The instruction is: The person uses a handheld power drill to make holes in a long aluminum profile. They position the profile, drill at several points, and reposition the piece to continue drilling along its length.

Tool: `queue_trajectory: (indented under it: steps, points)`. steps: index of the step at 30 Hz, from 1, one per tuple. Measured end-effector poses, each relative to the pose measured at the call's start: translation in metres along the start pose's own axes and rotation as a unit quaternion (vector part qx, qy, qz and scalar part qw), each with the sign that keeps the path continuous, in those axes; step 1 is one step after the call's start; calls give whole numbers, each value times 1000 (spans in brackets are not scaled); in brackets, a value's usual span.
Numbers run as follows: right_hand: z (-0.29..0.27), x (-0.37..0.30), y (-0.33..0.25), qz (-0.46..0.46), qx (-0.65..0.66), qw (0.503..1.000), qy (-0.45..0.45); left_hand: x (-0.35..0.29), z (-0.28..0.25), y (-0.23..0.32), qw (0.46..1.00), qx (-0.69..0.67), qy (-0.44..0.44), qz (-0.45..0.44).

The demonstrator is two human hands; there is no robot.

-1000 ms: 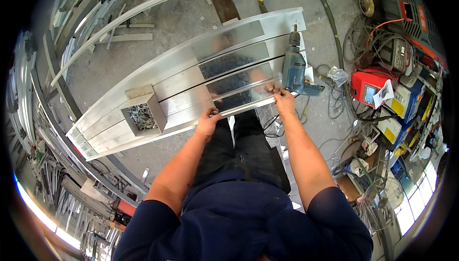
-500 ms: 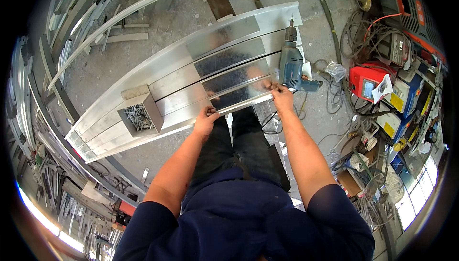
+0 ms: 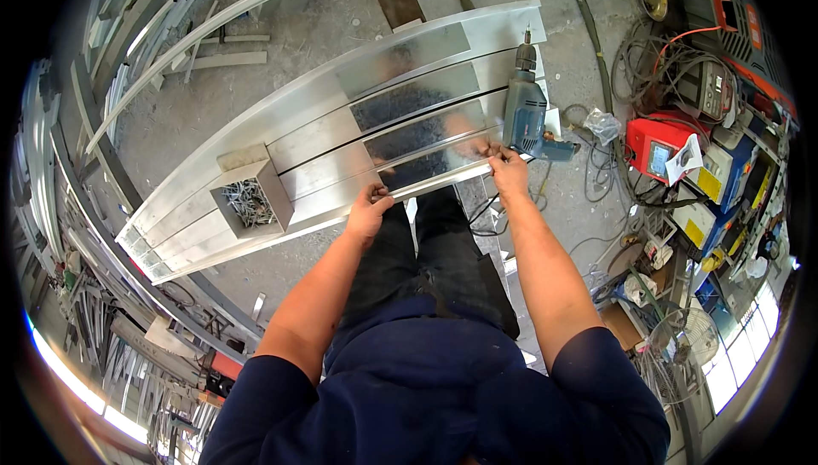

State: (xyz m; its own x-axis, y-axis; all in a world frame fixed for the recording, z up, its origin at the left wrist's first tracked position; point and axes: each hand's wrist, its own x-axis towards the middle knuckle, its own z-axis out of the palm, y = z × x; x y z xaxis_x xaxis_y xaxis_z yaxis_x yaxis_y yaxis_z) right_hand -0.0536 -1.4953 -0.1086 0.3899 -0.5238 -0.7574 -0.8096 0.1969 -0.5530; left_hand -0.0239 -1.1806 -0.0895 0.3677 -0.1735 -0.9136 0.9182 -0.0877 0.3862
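Observation:
A long panel of bright metal slats (image 3: 319,182) with one curved side lies across in front of me. Along its near edge runs a narrow pale metal strip (image 3: 439,180). My left hand (image 3: 366,213) has its fingers closed on this strip near the middle. Farther right, my right hand (image 3: 509,173) pinches the same edge close to its right end. Just beyond the right hand, a blue-grey power drill (image 3: 524,114) lies on the panel, bit pointing away. An open box (image 3: 276,195) of screws (image 3: 247,203) sits on the panel to the left. The fingertips are partly hidden.
A long curved metal bar (image 3: 247,11) arches beyond the panel. Metal offcuts (image 3: 226,58) litter the floor at far left. On the right stand a red machine (image 3: 654,145), tangled cables (image 3: 643,64) and a wire fan (image 3: 686,337). A dark hose (image 3: 586,17) crosses the floor.
Both hands stay at nearly the same places on the strip. The whole view has shifted slightly; the drill and box rest as before on the panel.

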Motion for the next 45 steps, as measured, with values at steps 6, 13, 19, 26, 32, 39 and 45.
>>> queue_trajectory:
  steps: [6, 13, 19, 26, 32, 39, 45]
  points:
    - [-2, 1, 1, 7, -13, 1000, -1, 2, -2, -5, 1000, -6, -4, 17]
    - [-4, -8, 3, -49, -124, 990, 44, 3, -8, 18, 978, 169, 115, 31]
    - [12, -8, -74, -196, -245, 949, -35, 10, -3, 78, 955, 247, 145, 81]
    - [35, 42, -99, -174, -451, 874, -48, 24, 1, 78, 984, 145, 93, 40]
    - [35, 40, -104, -161, -421, 890, -63, 26, 1, 76, 990, 100, 87, 40]
    - [34, 32, -115, -151, -393, 905, -57, 29, -4, 72, 992, 88, 72, 63]
    - [35, 32, -118, -140, -404, 902, -62, 31, -9, 72, 985, 138, 64, 77]
